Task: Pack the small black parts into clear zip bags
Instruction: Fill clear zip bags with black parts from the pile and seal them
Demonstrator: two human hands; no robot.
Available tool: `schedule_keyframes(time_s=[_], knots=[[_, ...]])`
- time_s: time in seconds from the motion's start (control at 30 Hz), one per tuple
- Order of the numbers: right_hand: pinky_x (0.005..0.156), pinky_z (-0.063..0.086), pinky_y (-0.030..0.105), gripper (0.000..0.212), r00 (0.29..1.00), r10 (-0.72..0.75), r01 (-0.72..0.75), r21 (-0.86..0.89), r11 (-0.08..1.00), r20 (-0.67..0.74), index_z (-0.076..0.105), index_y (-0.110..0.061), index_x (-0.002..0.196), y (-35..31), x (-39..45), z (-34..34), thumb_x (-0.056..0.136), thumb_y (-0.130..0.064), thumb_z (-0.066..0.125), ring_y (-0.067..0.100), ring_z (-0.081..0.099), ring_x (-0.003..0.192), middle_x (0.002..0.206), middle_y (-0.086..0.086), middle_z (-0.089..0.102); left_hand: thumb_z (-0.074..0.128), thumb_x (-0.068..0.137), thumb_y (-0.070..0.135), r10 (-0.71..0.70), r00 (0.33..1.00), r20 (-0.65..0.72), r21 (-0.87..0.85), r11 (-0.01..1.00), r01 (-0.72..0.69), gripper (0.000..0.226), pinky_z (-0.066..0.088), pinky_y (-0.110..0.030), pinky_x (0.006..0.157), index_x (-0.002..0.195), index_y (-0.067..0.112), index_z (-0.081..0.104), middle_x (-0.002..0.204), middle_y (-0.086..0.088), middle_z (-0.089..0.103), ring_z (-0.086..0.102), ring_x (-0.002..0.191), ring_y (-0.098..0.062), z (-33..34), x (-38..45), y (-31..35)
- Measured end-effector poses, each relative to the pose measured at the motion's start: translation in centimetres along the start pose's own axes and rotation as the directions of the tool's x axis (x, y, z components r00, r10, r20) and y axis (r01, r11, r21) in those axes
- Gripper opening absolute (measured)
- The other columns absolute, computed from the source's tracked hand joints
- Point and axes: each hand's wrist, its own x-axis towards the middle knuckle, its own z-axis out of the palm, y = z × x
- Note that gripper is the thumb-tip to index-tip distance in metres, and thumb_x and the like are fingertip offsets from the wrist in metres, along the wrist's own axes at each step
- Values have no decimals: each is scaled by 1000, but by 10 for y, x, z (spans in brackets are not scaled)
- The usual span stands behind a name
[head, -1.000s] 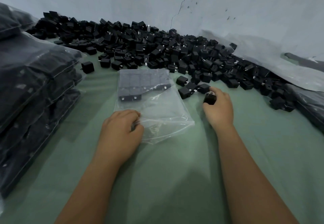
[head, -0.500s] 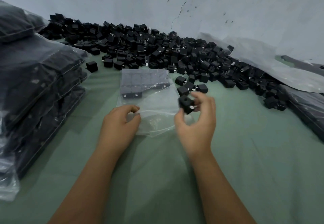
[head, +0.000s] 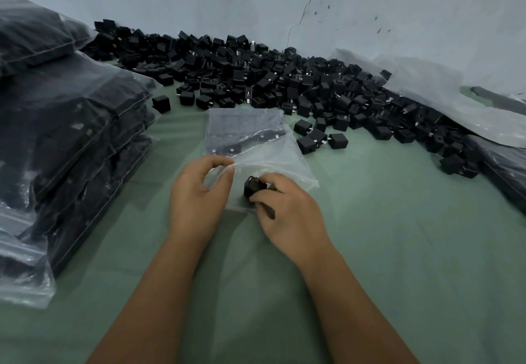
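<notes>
Left hand pinching lip of clear zip bag w/ thumb + forefinger, holding mouth up. Right hand fingers curled round black part at bag mouth, on green desk. Best: keep lip lifted, slide part deep beside packed row, prongs clear of film.

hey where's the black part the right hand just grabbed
In the head view it sits centre frame: the black part is pinched in the right hand at the mouth of the clear zip bag, whose edge the left hand holds.
</notes>
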Motion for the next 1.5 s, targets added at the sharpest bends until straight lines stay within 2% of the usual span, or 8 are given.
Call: schedule_keyframes(time_s=[0.2,0.37,0.6,0.93,1.17,1.27,1.4,1.5], knots=[[103,40,29,30,994,24,-16,-76,997,103,70,-9,113,0,9,3,87,-8,55,17,55,117,129,-3,60,68,88,13,107,994,-37,53,993,-105,8,36,-5,82,93,18,71,92,18,65,55,91,4,-1,0,0],[77,50,31,6,999,33,-35,-102,994,-21,69,-7,73,-4,1,0,75,-10,64,21,62,86,91,3,68,68,88,11,131,991,-33,71,989,-129,7,39,-11,85,93,13,72,92,12,67,58,94,-6,0,1,0],[81,44,32,33,987,134,-113,-205,972,92,65,-20,116,-12,3,1,84,-23,58,21,57,91,97,2,61,68,86,8,168,985,-26,98,981,-165,8,37,-8,83,91,14,71,90,16,64,53,91,3,0,1,-1],[80,40,33,20,961,177,-130,-216,968,213,59,-19,104,-9,24,5,92,-24,45,23,54,97,102,-1,62,60,75,14,229,970,79,186,953,-240,8,43,-33,77,77,8,65,81,2,63,57,85,-21,0,1,5],[83,35,27,2,884,266,-134,-336,932,385,50,-25,88,-13,53,15,90,-24,51,21,49,104,73,-7,36,56,75,18,255,965,57,167,951,-261,10,45,-33,72,75,11,64,78,6,61,57,82,-19,1,4,2],[97,41,33,28,784,348,-128,-415,901,515,53,-20,117,-14,60,22,92,-29,47,24,51,113,107,1,58,52,75,28,264,963,58,156,950,-270,20,43,-30,72,74,12,63,76,5,61,56,80,-18,2,5,1],[87,38,31,21,714,332,-99,-380,920,617,49,-22,73,-14,70,27,92,-26,41,23,55,99,87,-3,55,59,73,18,272,961,52,174,945,-277,7,42,-30,71,73,12,62,75,6,61,56,79,-19,4,6,-2],[78,36,31,18,660,326,-133,-322,937,677,52,-24,75,-14,78,30,90,-24,42,20,54,88,77,-6,50,57,73,19,266,963,45,176,947,-270,8,42,-29,70,73,13,62,74,7,60,55,79,-17,4,6,-3]])
